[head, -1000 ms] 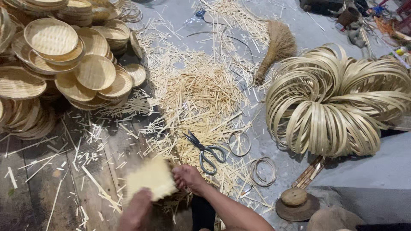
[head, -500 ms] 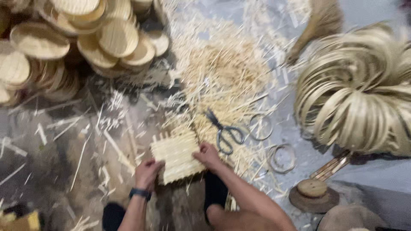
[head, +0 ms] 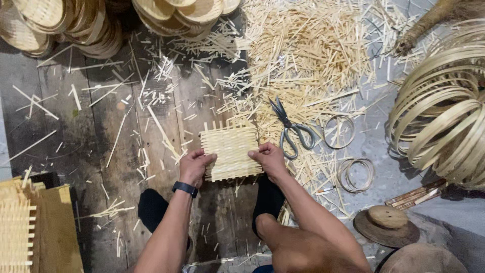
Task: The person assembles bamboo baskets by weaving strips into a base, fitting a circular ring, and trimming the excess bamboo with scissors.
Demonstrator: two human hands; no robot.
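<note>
A square woven bamboo mat point(head: 230, 147) lies flat on the dark wooden floor. My left hand point(head: 194, 167), with a black band on its wrist, grips the mat's lower left edge. My right hand point(head: 269, 158) holds its right edge, fingers curled over the weave. Grey scissors point(head: 290, 129) lie just right of the mat, on loose bamboo strips.
A heap of short bamboo strips point(head: 308, 53) spreads at the top middle. Stacked woven trays point(head: 60, 23) sit top left, coiled bamboo hoops point(head: 444, 108) at right. Small rings point(head: 356, 174) and a round wooden block point(head: 386, 225) lie lower right. More woven mats point(head: 22, 227) lie bottom left.
The mat was raised in my hands a second ago; now it rests flat on the floor with a hand at each side. The view has tilted down and closer.
</note>
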